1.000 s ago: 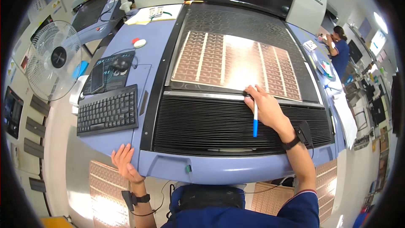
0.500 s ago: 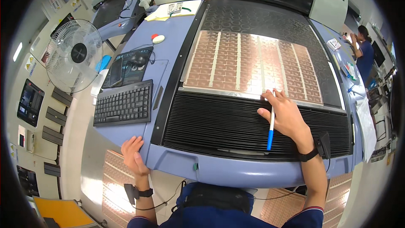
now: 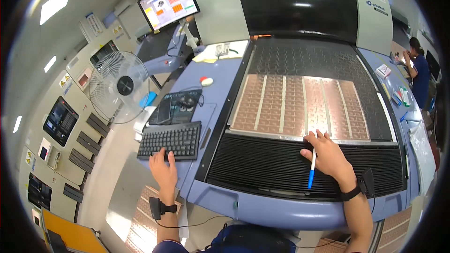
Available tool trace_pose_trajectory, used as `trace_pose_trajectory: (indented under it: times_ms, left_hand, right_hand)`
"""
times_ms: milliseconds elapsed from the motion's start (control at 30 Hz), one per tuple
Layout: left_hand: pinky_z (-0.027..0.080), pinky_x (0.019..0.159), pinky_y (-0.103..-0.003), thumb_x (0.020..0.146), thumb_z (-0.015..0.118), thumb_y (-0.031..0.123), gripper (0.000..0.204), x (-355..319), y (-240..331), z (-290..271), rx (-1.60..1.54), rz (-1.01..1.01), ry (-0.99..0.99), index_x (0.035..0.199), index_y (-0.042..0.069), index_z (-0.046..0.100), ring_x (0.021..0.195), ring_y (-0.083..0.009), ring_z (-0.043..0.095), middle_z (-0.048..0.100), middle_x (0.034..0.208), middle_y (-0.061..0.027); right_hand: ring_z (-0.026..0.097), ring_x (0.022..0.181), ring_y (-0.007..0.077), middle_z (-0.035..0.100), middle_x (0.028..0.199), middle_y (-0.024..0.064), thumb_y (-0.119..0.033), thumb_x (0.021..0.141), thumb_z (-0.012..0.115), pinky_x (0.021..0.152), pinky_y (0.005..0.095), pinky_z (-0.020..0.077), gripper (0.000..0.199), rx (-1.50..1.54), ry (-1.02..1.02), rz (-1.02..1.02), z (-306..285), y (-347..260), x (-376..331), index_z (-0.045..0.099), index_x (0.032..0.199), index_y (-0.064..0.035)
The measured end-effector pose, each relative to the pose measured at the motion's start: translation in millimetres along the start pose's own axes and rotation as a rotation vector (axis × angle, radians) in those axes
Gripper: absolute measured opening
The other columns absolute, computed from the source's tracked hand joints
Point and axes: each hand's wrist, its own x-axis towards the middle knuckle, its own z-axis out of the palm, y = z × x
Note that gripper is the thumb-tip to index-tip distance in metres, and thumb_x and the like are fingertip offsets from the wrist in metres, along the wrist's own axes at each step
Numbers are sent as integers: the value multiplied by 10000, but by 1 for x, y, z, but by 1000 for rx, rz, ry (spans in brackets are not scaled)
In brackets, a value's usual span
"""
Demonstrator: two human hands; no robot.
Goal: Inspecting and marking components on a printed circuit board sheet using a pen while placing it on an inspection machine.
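Note:
My left hand (image 3: 163, 174) reaches onto the front edge of a black keyboard (image 3: 171, 139), fingers apart and holding nothing. A copper-coloured circuit panel (image 3: 269, 105) with rows of repeated rectangles lies flat on the machine's dark bed. At the panel's near edge rest the fingertips of my right hand (image 3: 332, 160). That hand also keeps hold of a white pen (image 3: 311, 177) with a blue end, which points toward me over the black ribbed bellows (image 3: 262, 164). Each wrist wears a black strap with a small device.
Behind the keyboard are a phone (image 3: 164, 110) and a dark mat. A fan (image 3: 123, 86) stands at the left, and a lit monitor (image 3: 169, 4) at the back left. More copper panels (image 3: 145, 215) lie below the table. A co-worker (image 3: 418, 72) works at the far right.
My left hand has gone from the table's left corner up onto the keyboard. My right hand stays at the panel's edge with the pen. The view has tilted up, showing more of the monitor.

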Motion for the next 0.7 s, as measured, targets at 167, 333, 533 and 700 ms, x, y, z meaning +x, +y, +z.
trace_pose_trajectory:
  times_ms: [167, 333, 533, 700]
  left_hand:
    - [348, 1113, -475, 984, 562, 256, 381, -10, 1, 2, -299, -236, 61, 1228, -21, 655, 1260, -394, 526, 606, 1300, -253]
    - [356, 1113, -436, 970, 520, 148, 336, -29, -14, 14, -492, -242, 226, 1220, -25, 662, 1324, -391, 501, 580, 1375, -245]
    - [273, 1176, -498, 917, 460, 9, 315, -75, -39, 24, -375, -45, 236, 1141, -7, 681, 1337, -393, 482, 639, 1313, -190]
    - [278, 1173, -465, 1052, 391, 225, 444, -110, -4, 4, -394, -97, 194, 1403, -14, 522, 1431, -430, 354, 414, 1524, -252]
  right_hand:
    - [448, 1332, 502, 575, 1314, 301, -362, 978, 600, 1138, 568, 347, 464, 51, -28, 37, -4, -2, 0, 575, 1236, 23]
    - [443, 1334, 502, 551, 1349, 293, -318, 983, 597, 1150, 557, 335, 424, 57, -30, 24, -7, -5, -3, 568, 1254, 6]
    - [525, 1232, 499, 581, 1289, 308, -205, 946, 646, 1046, 511, 433, 406, 131, 147, 27, -11, -12, -4, 555, 1288, -6]
    - [617, 1193, 403, 648, 1192, 294, -121, 968, 626, 1004, 418, 469, 299, 167, 268, -61, -6, 0, -1, 610, 1239, 4]
